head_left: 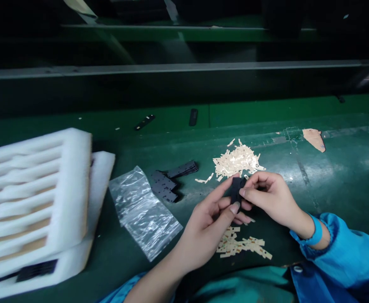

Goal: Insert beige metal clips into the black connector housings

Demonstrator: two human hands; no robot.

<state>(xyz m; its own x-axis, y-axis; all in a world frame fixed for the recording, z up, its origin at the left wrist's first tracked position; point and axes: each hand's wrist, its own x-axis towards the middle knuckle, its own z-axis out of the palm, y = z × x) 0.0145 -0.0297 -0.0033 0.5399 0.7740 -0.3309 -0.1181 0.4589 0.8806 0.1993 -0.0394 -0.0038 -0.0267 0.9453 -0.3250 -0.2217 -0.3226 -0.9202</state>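
Note:
Between my hands is a small flat black plate [236, 190], held upright. My left hand [208, 225] grips it with thumb and fingers from the left and below. The thumb and forefinger of my right hand [273, 197] are pinched together at the plate's right edge; whether a small piece sits between them is hidden. Just beyond the hands lies a heap of small cream-coloured flat pieces [236, 160]. Nearer to me, partly below my left hand, is a smaller pile of beige strips [244, 246]. Several more black plates [165, 185] lie fanned out to the left.
A clear plastic bag [145, 216] lies flat left of the hands. White foam trays with slots [72, 189] are stacked at the far left. Two single black pieces, one at the back [193, 117], and a torn brown scrap [314, 139] lie on the green bench.

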